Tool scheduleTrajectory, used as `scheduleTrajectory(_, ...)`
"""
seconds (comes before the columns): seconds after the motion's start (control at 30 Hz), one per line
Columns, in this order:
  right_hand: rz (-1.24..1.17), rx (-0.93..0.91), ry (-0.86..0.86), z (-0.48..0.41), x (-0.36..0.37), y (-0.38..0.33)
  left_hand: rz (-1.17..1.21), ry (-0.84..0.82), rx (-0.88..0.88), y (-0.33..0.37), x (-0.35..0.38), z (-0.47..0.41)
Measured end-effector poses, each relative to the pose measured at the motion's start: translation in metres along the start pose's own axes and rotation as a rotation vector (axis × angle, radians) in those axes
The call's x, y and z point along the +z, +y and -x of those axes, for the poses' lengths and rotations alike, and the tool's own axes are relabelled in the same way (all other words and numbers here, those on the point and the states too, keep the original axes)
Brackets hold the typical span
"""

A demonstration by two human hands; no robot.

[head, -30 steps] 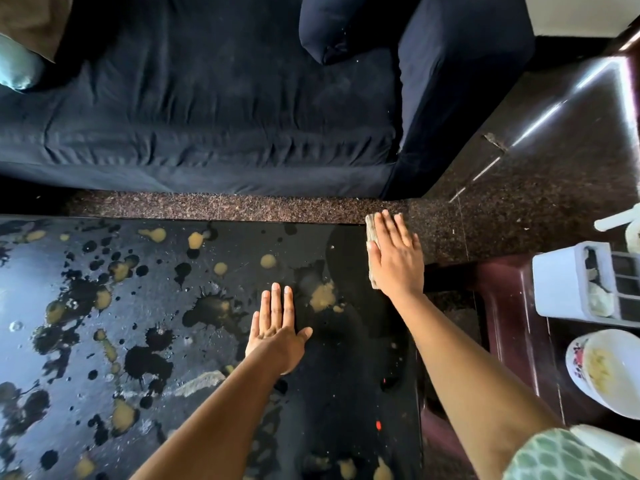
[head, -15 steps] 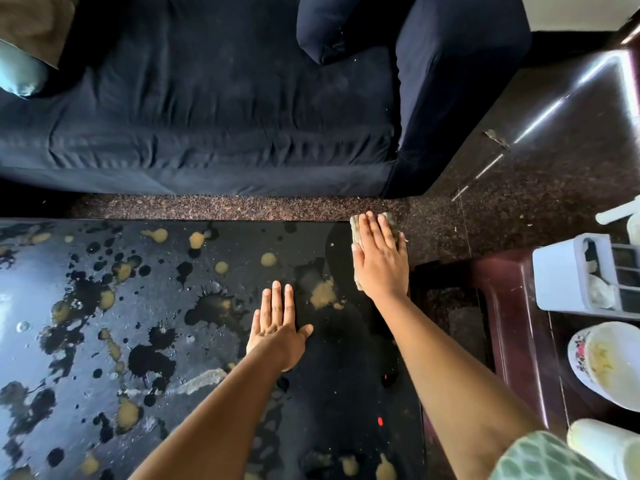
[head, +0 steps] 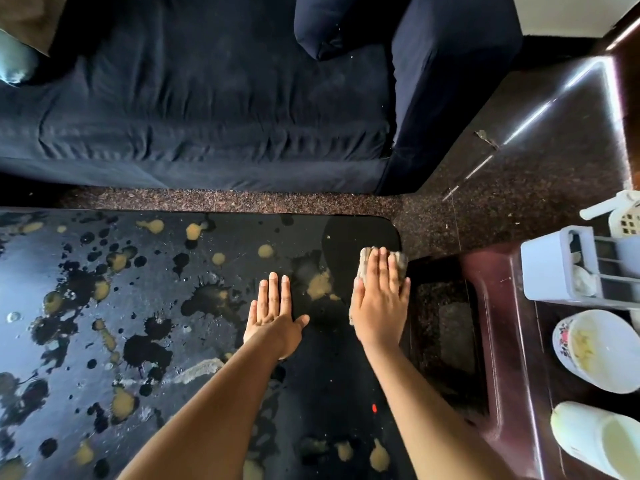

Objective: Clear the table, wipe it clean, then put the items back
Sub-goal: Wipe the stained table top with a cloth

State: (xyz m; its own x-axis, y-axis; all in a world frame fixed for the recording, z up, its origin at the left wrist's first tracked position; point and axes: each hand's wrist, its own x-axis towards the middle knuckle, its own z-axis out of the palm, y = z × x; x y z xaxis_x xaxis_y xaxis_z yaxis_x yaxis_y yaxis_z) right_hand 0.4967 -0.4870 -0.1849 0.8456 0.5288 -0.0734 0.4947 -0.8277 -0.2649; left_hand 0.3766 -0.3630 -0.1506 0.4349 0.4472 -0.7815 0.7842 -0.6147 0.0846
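Note:
The black glass table is covered with dark and yellowish splatters, thickest at the left and middle. My right hand lies flat on a brownish cloth and presses it onto the table near the far right corner. Only the cloth's edges show around my fingers. A yellowish stain sits just left of the cloth. My left hand rests flat on the table with its fingers spread, holding nothing.
A dark blue sofa runs along the far side, with a strip of speckled floor between it and the table. To the right, a maroon side table bears a white caddy, a bowl and a cup.
My right hand has slid the cloth from the far right corner a little toward me along the table's right side. My left hand has stayed in place.

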Motion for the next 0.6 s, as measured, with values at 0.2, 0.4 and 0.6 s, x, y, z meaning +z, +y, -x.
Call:
scheduleTrajectory(0.2,0.112,-0.643,-0.160,0.055,-0.005,0.038,0.023,0.035,0.014,-0.001,0.001,0.002)
scheduleTrajectory(0.4,0.011,0.017,-0.028,0.044,0.005,0.000,0.019,0.046,0.025,-0.002,0.003,0.002)
scheduleTrajectory(0.6,0.172,-0.676,-0.178,0.058,-0.008,0.066,0.027,0.055,0.041,-0.003,0.003,0.003)
